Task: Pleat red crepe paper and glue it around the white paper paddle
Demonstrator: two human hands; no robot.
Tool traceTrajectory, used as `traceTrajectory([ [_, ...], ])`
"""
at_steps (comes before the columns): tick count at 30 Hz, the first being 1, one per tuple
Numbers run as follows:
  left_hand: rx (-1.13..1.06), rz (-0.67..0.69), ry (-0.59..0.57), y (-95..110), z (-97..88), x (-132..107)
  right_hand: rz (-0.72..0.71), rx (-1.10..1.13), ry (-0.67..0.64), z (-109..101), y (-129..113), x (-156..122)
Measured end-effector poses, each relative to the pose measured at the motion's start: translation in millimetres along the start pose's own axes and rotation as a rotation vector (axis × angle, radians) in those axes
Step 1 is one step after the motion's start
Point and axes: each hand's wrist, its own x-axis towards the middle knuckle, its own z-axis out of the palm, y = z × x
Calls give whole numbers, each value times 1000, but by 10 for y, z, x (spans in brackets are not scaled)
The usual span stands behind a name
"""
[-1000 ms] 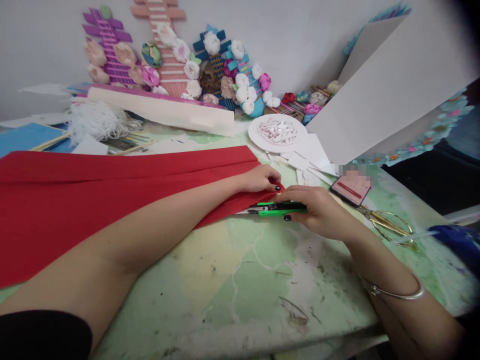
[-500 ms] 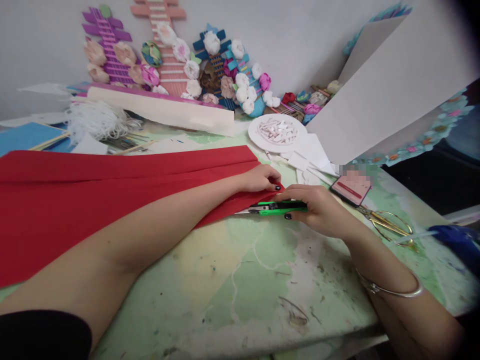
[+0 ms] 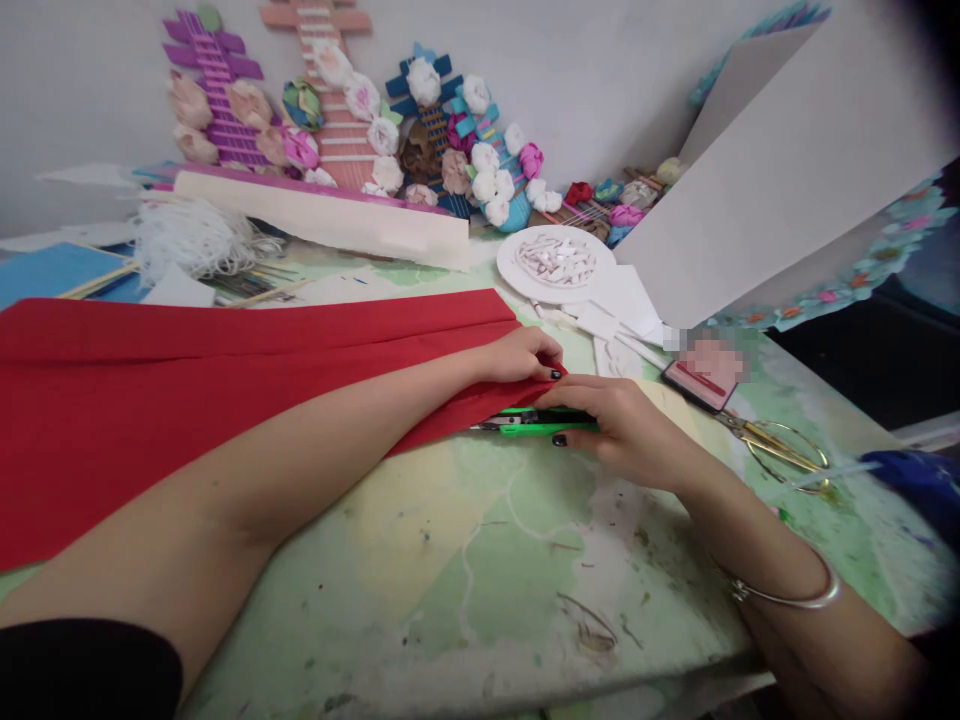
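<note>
A large sheet of red paper (image 3: 135, 420) with a long crease lies across the left half of the table. My left hand (image 3: 523, 354) is at its right end, fingers curled and pinching the folded corner. Close beside it, my right hand (image 3: 626, 425) is closed around a green and black utility knife (image 3: 517, 429). The knife's blade points left, and its tip is tucked under the lower edge of the red paper. The fingertips of both hands nearly meet at the paper's corner.
Behind the paper stand a white plate (image 3: 517, 283) of small paper strips and decorated craft guitars (image 3: 214, 90). White stringy shreds (image 3: 199, 240) lie at the back left. To the right are a phone (image 3: 701, 383), gold-handled scissors (image 3: 780, 448) and a large white board (image 3: 750, 190).
My right hand has slid a little left with the utility knife, and more of the blade is under the red paper. My left hand has stayed in place.
</note>
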Motion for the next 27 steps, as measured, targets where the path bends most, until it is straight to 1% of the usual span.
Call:
traceTrajectory([
  [6,-8,-5,-7,10,-6,-4,42,-22,-4,-101,18,-60],
  [15,-13,-23,4,19,-4,-4,44,-4,-11,-31,-5,-5],
  [20,-26,-13,10,10,1,-3,38,-17,-14,-62,15,-21],
  [27,-41,7,1,-17,2,8,43,-12,4,-103,114,-52],
])
